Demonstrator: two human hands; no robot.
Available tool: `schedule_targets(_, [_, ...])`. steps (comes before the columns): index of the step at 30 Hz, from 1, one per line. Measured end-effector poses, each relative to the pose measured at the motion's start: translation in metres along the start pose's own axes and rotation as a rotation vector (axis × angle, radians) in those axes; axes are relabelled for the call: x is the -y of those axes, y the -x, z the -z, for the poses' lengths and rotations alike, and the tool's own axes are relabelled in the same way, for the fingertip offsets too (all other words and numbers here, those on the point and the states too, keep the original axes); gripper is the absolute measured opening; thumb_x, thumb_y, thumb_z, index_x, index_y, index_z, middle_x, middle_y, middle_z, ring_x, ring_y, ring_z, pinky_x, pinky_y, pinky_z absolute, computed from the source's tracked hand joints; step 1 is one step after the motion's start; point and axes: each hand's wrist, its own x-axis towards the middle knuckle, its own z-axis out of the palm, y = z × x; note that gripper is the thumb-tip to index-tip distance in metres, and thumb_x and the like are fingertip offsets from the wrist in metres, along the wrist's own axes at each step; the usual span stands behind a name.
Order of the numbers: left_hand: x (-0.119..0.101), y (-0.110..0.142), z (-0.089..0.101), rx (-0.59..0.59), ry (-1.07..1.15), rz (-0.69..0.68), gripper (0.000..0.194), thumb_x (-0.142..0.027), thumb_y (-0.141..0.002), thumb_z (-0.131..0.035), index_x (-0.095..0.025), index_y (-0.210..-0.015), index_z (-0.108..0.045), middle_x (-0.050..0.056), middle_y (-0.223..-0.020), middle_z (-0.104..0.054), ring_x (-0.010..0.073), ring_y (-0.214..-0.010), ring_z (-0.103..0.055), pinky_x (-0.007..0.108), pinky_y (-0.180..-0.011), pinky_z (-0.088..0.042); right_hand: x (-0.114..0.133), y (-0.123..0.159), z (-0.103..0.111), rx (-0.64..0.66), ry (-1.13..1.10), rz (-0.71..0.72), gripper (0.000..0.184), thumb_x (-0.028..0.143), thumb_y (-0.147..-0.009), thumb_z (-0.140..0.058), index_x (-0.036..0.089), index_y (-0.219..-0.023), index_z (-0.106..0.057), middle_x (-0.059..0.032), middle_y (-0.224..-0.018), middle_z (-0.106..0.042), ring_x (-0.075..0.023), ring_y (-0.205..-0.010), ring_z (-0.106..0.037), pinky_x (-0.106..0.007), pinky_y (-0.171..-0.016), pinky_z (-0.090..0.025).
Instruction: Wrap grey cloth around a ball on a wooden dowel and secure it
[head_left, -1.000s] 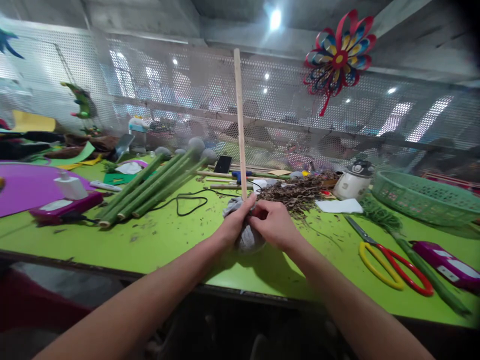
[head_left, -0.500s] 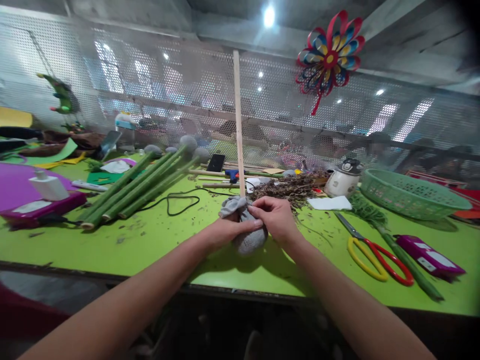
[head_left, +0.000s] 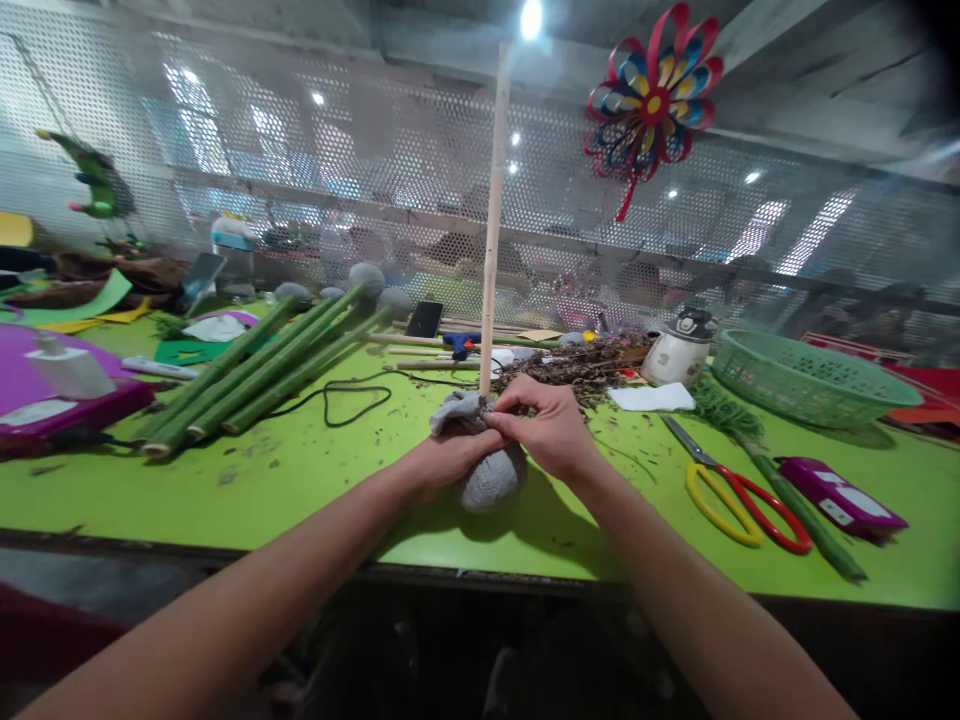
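Note:
A stuffed grey cloth bundle (head_left: 491, 482) hangs just over the front of the green table, its gathered neck around the lower end of a pale wooden stick (head_left: 491, 240). The stick rises nearly upright, leaning slightly right at the top. My left hand (head_left: 450, 458) is wrapped round the bundle's neck, with ruffled cloth showing above it. With thumb and forefinger together, my right hand (head_left: 546, 425) pinches at the neck by the stick's base. Whether it holds cloth or a thin tie there is too small to tell.
Green stalks with round grey ends (head_left: 262, 370) lie to the left, beside a black cable (head_left: 326, 400). Scissors (head_left: 731, 490), a purple box (head_left: 840, 495) and a green basket (head_left: 810, 390) are on the right. Dried twigs (head_left: 592, 365) lie behind my hands.
The stick has swung from leaning left to leaning slightly right. My right hand's fingers have drawn in closer to the neck. The whole view has shifted a little.

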Motion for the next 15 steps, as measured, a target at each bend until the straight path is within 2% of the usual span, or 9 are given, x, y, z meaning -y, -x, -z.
schedule_targets(2, [0.002,-0.001,0.0,-0.026,0.037,0.033,0.028,-0.037,-0.073,-0.065,-0.017,-0.091,-0.071,0.006,-0.086,-0.071,0.0235,-0.088,-0.063,0.03,-0.076,-0.048,-0.001,-0.001,-0.001,-0.018,0.072,0.043,0.007,0.019,-0.068,-0.068,0.018,-0.061,-0.065,-0.0004,-0.064,-0.058,-0.0135,-0.064,-0.051,-0.027,-0.062,-0.042])
schedule_targets(7, [0.008,-0.005,0.0,-0.147,0.088,0.09,0.031,-0.038,-0.07,-0.067,-0.015,-0.09,-0.069,0.008,-0.087,-0.071,0.0251,-0.088,-0.064,0.034,-0.076,-0.049,-0.007,-0.003,-0.001,0.02,0.08,-0.062,0.01,0.025,-0.072,-0.066,0.016,-0.067,-0.065,-0.0013,-0.065,-0.061,-0.0135,-0.063,-0.053,-0.026,-0.061,-0.043])
schedule_targets(9, [0.008,-0.006,0.0,-0.153,0.123,0.099,0.029,-0.037,-0.07,-0.067,-0.015,-0.089,-0.069,0.008,-0.085,-0.071,0.0241,-0.084,-0.064,0.033,-0.074,-0.05,-0.009,-0.002,-0.002,-0.011,0.012,-0.094,0.016,0.031,-0.075,-0.064,0.015,-0.076,-0.067,-0.0034,-0.073,-0.064,-0.0147,-0.068,-0.057,-0.027,-0.064,-0.045])
schedule_targets(12, [0.009,-0.007,0.001,-0.152,0.162,0.109,0.027,-0.036,-0.07,-0.067,-0.014,-0.086,-0.069,0.009,-0.083,-0.071,0.0224,-0.079,-0.065,0.032,-0.071,-0.05,-0.012,0.002,-0.01,-0.09,-0.084,-0.149,0.033,0.042,-0.081,-0.058,0.015,-0.098,-0.064,-0.0071,-0.091,-0.067,-0.0171,-0.08,-0.061,-0.028,-0.07,-0.048])
schedule_targets(15, [0.014,-0.009,0.003,-0.139,0.168,0.071,0.032,-0.038,-0.071,-0.065,-0.014,-0.092,-0.068,0.009,-0.085,-0.071,0.0228,-0.082,-0.064,0.033,-0.074,-0.05,-0.015,0.007,-0.023,-0.06,-0.045,-0.176,0.041,0.047,-0.085,-0.052,0.016,-0.111,-0.06,-0.0085,-0.104,-0.066,-0.0193,-0.094,-0.06,-0.03,-0.079,-0.046])
